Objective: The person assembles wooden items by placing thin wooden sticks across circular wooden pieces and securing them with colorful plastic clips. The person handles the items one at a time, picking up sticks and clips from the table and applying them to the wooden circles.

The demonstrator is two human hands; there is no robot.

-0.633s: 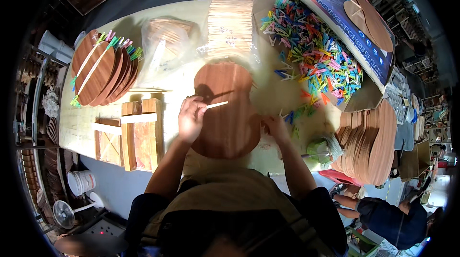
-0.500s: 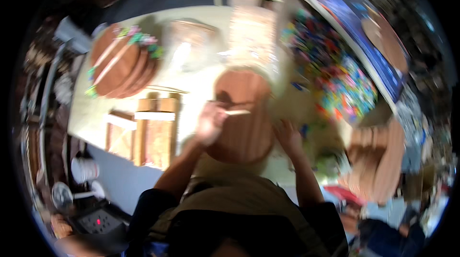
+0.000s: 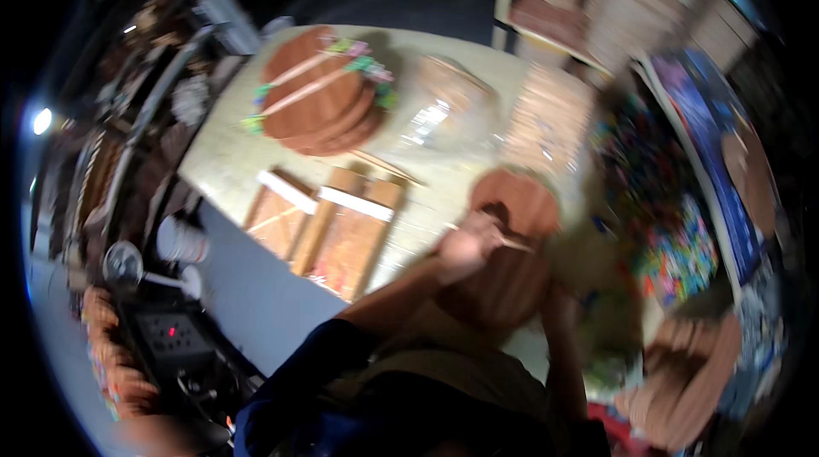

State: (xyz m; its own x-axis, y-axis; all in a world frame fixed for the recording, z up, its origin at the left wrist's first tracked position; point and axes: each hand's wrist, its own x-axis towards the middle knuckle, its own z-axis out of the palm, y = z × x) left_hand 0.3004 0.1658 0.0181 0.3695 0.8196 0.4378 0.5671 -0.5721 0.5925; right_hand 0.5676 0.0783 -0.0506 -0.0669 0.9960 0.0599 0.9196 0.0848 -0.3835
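Observation:
A reddish-brown wooden board point(image 3: 512, 282), rounded at its ends, lies on the table in front of me. Over its left side my left hand point(image 3: 473, 245) is closed on a thin pale wooden stick point(image 3: 517, 244), whose tip points right across the board. My right hand point(image 3: 559, 291) is at the board's right edge, dark and smeared, so its fingers cannot be made out. At the far left, round wooden boards point(image 3: 294, 120) are stacked, with two pale sticks point(image 3: 311, 92) across the top one and small pink, green and blue pieces at the sticks' ends.
Two wooden jigs point(image 3: 354, 235) stand at the table's left front edge. Behind are a clear plastic bag point(image 3: 444, 116) and a pale wooden bundle point(image 3: 548, 116). Many small coloured pieces point(image 3: 678, 248) are heaped at right, near more stacked boards point(image 3: 682, 380). A white bucket point(image 3: 182, 240) stands left.
The whole view has turned, so the table and its things appear farther right and tilted. My left hand keeps the stick over the board.

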